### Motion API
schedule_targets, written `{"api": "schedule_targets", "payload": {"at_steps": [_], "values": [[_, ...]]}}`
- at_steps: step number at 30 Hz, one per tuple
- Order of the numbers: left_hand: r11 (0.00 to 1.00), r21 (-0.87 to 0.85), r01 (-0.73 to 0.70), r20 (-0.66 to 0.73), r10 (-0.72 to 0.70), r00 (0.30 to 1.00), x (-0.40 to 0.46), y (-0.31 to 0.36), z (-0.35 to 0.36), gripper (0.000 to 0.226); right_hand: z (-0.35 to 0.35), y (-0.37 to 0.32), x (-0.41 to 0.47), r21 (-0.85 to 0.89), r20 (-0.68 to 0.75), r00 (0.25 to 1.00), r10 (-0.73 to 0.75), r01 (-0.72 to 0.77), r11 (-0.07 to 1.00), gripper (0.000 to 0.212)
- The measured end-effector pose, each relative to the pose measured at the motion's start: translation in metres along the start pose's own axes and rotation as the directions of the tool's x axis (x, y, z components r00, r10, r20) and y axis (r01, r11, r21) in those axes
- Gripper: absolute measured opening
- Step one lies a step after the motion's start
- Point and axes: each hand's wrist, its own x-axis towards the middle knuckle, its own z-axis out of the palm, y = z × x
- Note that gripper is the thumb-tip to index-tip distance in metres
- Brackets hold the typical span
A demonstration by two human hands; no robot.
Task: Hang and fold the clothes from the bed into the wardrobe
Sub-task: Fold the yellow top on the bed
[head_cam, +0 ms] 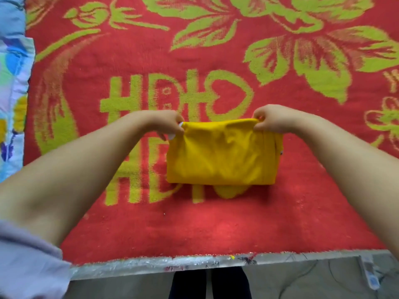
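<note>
A yellow garment (222,156), folded into a rough rectangle, lies on the red bed blanket (216,223) in the middle of the head view. My left hand (167,125) pinches its far left corner. My right hand (268,119) pinches its far right corner. The far edge is stretched between both hands and lifted slightly. A rounded flap of the same yellow cloth pokes out under the near edge. The wardrobe is out of view.
The blanket carries green flower and letter patterns. A light blue patterned quilt (13,87) lies along the left edge. The bed's grey near edge (194,264) runs below, with floor, cables and a white power strip (372,277) at lower right.
</note>
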Motion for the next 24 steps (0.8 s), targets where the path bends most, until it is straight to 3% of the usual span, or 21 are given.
{"api": "schedule_targets", "payload": {"at_steps": [4,6,8,10,11,12,14,16,17,20,24], "values": [[0.992,0.059,0.112,-0.177,-0.100,0.979,0.043,-0.011,0.012,0.016,0.026,0.008,0.038,0.018,-0.228,0.970,0.090,-0.088,0.996,0.034],[0.976,0.054,0.212,-0.243,-0.193,0.951,0.058,-0.017,0.031,0.045,0.051,0.014,0.047,0.025,-0.281,0.949,0.145,-0.144,0.989,0.040],[0.965,0.028,0.260,-0.413,-0.226,0.882,0.056,-0.017,0.048,0.063,0.068,0.017,0.044,0.098,-0.397,0.894,0.208,-0.184,0.978,0.049],[0.965,0.177,0.191,-0.612,-0.044,0.790,0.043,-0.014,0.066,0.072,0.077,0.010,0.029,0.052,-0.552,0.819,0.158,-0.156,0.986,0.059],[0.955,0.273,0.115,-0.637,0.090,0.766,0.035,-0.013,0.077,0.076,0.082,0.005,0.020,-0.022,-0.577,0.814,0.064,-0.095,0.995,0.064],[0.931,0.363,0.032,-0.605,0.209,0.768,0.026,-0.011,0.089,0.081,0.089,-0.002,0.010,-0.129,-0.533,0.844,-0.060,-0.011,0.992,0.071],[0.868,0.487,-0.096,-0.438,0.338,0.833,0.004,-0.007,0.123,0.093,0.116,-0.018,-0.014,-0.302,-0.284,0.928,-0.243,0.154,0.941,0.089],[0.827,0.551,-0.111,-0.301,0.321,0.898,-0.009,-0.007,0.161,0.103,0.148,-0.022,-0.034,-0.387,-0.067,0.968,-0.244,0.200,0.900,0.101],[0.820,0.566,-0.090,-0.281,0.294,0.913,-0.010,-0.008,0.175,0.108,0.160,-0.017,-0.038,-0.408,-0.041,0.977,-0.211,0.177,0.896,0.105],[0.847,0.532,0.000,-0.353,0.222,0.909,0.003,-0.009,0.191,0.113,0.174,-0.001,-0.034,-0.443,-0.151,0.979,-0.141,0.060,0.894,0.106],[0.853,0.518,0.067,-0.419,0.185,0.889,0.016,0.002,0.185,0.082,0.167,-0.013,-0.015,-0.475,-0.239,0.965,-0.109,-0.018,0.880,0.075]]}}
